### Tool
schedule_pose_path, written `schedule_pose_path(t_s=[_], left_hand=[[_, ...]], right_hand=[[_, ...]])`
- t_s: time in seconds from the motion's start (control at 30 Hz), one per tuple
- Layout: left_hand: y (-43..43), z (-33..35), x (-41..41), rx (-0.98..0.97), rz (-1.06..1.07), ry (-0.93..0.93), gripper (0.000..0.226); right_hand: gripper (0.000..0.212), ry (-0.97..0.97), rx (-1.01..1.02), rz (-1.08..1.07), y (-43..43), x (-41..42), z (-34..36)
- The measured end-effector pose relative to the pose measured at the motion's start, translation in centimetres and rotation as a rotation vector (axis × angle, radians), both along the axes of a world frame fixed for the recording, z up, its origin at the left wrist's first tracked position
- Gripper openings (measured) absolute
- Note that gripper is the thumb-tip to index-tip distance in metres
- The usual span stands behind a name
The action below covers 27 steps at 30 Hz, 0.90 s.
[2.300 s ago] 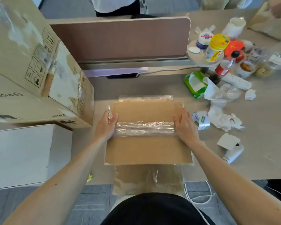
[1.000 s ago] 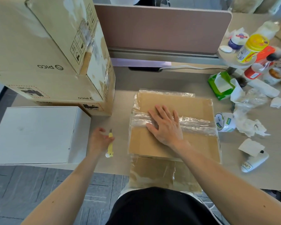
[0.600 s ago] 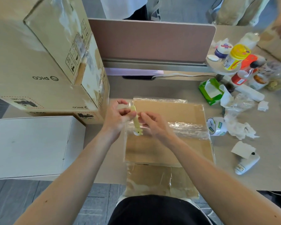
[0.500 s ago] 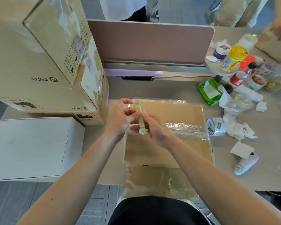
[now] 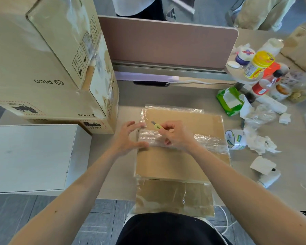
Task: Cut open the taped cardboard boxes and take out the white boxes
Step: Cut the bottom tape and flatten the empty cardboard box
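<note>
A flat cardboard box (image 5: 180, 163) lies in front of me on the desk, with a wide band of clear tape (image 5: 207, 141) across its middle seam. My right hand (image 5: 177, 137) grips a small yellow utility knife (image 5: 156, 126) with its blade out, pointing left above the tape's left end. At the box's left edge my left hand (image 5: 129, 138) rests with spread, curved fingers against the taped corner, holding nothing. A white box (image 5: 30, 156) sits on the desk at the left.
Two large stacked PICO cartons (image 5: 42, 68) stand at the back left, close to the box. A desk divider (image 5: 166, 41) runs behind. At the right lie a tape roll (image 5: 234, 139), crumpled tissues (image 5: 260, 142), a green wipes pack (image 5: 229, 101) and several bottles (image 5: 258, 66). People stand beyond the divider.
My left hand picked the knife up from the desk and passed it to my right hand. The blade is out now, and my left hand has dropped to the box's left edge.
</note>
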<state>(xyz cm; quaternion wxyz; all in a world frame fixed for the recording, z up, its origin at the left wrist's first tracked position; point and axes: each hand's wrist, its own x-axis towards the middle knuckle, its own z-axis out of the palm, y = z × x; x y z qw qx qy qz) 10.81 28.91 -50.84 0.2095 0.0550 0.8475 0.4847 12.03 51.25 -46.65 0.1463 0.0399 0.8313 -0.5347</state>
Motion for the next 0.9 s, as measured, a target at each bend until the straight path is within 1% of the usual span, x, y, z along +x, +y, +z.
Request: schedule_pose_path(t_s=[0.07,0.13,0.2,0.3,0.47,0.57,0.7,0.8,0.9], left_hand=[[-0.1,-0.3,0.1,0.015,-0.047,-0.051,0.081],[0.0,-0.2,0.2,0.028,-0.063,-0.061,0.081],[-0.2,-0.2,0.1,0.028,-0.072,-0.061,0.083],[-0.3,-0.3,0.0,0.039,-0.062,-0.061,0.083],[-0.3,-0.9,0.0,0.08,-0.056,-0.057,0.077],[-0.3,-1.3,0.0,0.117,-0.056,-0.077,0.077],[-0.3,-1.7,-0.1,0.128,-0.049,-0.047,0.079],[-0.4,-2.1,-0.2,0.116,-0.042,-0.015,0.08],[-0.2,-2.1,-0.2,0.103,-0.053,0.0,0.082]], right_hand=[[0.018,0.14,0.222,0.167,-0.4,-0.4,-0.5],[0.018,0.241,0.365,0.293,-0.8,-0.6,-0.9],[0.018,0.315,0.448,0.371,-1.5,-0.6,-1.1],[0.019,0.372,0.556,0.445,-2.4,-0.7,-0.8],[0.033,0.398,0.659,0.503,-3.0,-1.2,-1.1],[0.03,0.424,0.731,0.583,-3.1,-1.4,-0.9],[0.027,0.444,0.929,0.779,-4.1,-1.8,0.6],[0.027,0.398,1.044,0.866,-5.0,-2.1,1.9],[0.027,0.349,1.106,0.891,-5.5,-2.2,2.7]])
